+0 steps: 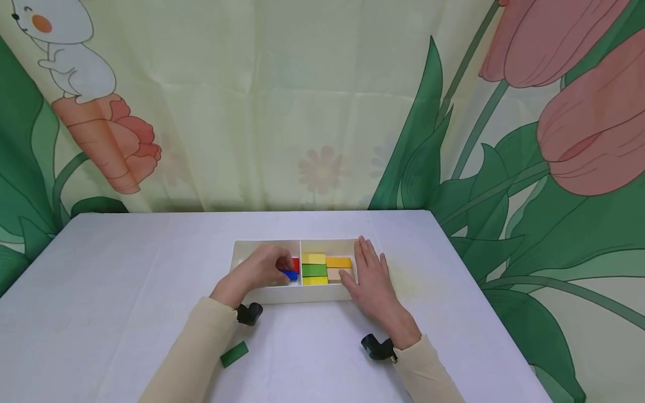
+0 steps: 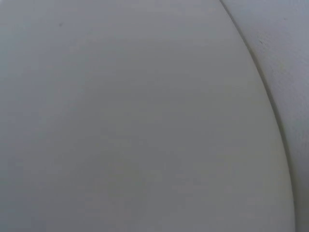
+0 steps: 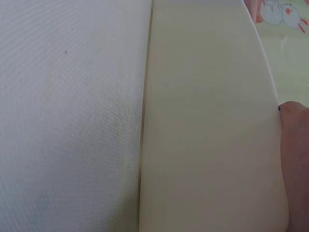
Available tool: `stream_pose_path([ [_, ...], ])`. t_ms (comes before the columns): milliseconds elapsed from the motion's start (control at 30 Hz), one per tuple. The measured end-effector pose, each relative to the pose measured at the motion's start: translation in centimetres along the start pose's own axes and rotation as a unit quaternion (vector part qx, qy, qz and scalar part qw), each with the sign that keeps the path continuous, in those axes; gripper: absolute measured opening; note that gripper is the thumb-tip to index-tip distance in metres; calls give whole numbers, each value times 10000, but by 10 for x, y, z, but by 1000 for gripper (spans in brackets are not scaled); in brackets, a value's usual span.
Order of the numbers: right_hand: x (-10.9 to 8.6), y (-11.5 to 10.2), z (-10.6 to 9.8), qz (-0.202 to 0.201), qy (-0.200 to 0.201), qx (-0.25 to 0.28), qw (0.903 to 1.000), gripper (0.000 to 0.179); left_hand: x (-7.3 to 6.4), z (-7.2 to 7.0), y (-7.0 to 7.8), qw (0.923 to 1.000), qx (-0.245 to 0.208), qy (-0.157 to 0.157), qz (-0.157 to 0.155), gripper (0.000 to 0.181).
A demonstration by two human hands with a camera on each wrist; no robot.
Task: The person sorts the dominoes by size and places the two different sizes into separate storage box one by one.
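Note:
A white tray (image 1: 297, 295) with a divider stands on the table. My left hand (image 1: 262, 266) reaches into its left compartment and pinches a blue block (image 1: 290, 275) beside a red block (image 1: 295, 265). The right compartment holds a pale yellow block (image 1: 313, 258), a green block (image 1: 314, 270), a yellow block (image 1: 314, 281), an orange-yellow block (image 1: 339, 262) and a beige block (image 1: 334, 275). With fingers extended, my right hand (image 1: 373, 280) rests at the tray's right end. Its thumb is over the beige block. The tray's outer wall (image 2: 145, 116) fills most of the left wrist view.
A dark green block (image 1: 234, 354) lies on the white tablecloth (image 1: 302, 358), close to my left forearm. Behind the table's far edge hangs a printed curtain (image 1: 312, 112). Each wrist carries a small black camera (image 1: 378, 347).

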State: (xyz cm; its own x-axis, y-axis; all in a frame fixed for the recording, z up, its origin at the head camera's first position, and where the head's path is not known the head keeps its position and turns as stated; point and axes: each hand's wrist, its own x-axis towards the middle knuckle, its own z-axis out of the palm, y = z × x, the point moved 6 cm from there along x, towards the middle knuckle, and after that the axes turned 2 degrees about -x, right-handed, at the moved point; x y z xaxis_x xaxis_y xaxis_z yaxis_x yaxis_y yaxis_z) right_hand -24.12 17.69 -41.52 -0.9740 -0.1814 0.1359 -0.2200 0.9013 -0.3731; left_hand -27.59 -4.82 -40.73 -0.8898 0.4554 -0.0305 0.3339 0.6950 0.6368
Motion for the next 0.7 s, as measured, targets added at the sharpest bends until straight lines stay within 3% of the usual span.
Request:
stream_pose_path([
  [167, -1, -1, -1, -21, 25, 12, 10000, 80, 4, 3, 0, 9999, 47, 2, 112, 23],
  [533, -2, -2, 0, -90, 176, 28, 9998, 79, 10, 9, -2, 9994, 252, 16, -243, 24],
  [700, -3, -1, -1, -105, 200, 35, 9997, 79, 11, 9, -2, 9993, 329, 141, -96, 25],
])
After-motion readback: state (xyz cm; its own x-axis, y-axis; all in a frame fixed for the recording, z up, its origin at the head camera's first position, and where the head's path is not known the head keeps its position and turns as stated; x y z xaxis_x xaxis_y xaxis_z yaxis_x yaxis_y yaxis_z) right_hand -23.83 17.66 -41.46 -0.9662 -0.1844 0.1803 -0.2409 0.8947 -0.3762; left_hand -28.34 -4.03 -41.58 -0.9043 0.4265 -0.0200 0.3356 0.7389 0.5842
